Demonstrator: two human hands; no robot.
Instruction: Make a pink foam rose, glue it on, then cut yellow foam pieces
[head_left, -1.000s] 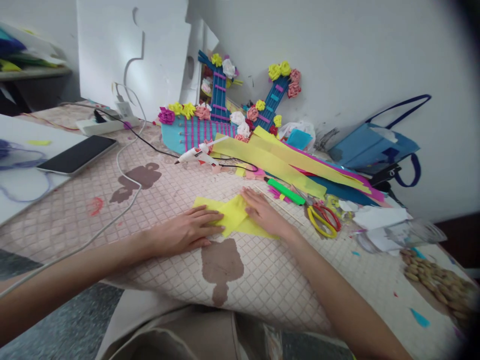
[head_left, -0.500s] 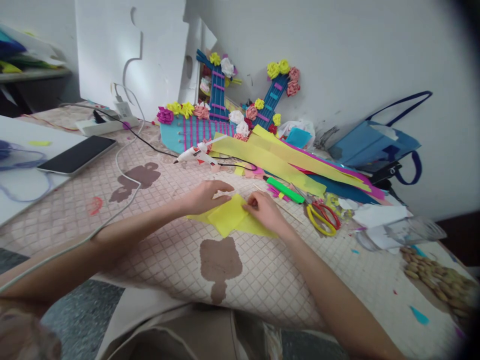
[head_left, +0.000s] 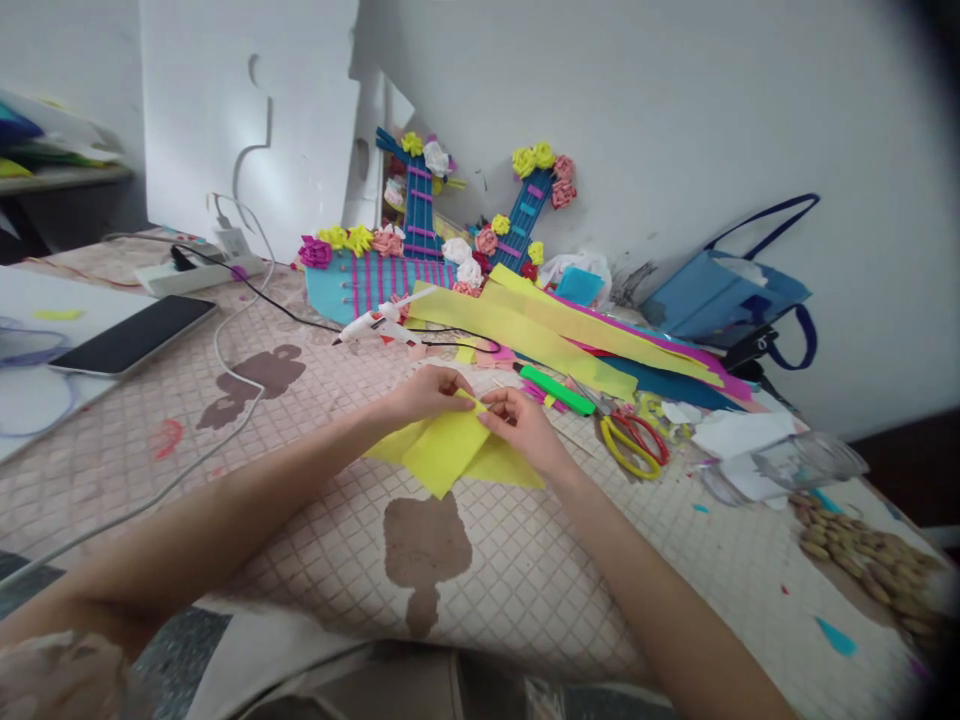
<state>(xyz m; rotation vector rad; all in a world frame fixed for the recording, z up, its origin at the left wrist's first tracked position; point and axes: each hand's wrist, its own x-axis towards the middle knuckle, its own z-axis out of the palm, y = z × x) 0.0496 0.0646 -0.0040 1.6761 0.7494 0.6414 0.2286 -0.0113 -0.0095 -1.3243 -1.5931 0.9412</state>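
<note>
Folded yellow paper (head_left: 446, 450) lies on the worktop (head_left: 525, 570), its far edge pinched in the grip of left hand (head_left: 426, 393) and right hand (head_left: 519, 420); scissors (head_left: 609, 414) (one handle yellow, one red) lie rightward, a glue gun (head_left: 381, 326) beyond.

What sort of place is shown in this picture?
Probably a craft workspace, though I cannot tell if at home or elsewhere: a glue gun, scissors and paper strips lie together.

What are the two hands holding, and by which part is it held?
The left hand and right hand both pinch the yellow paper at its far end.
</note>
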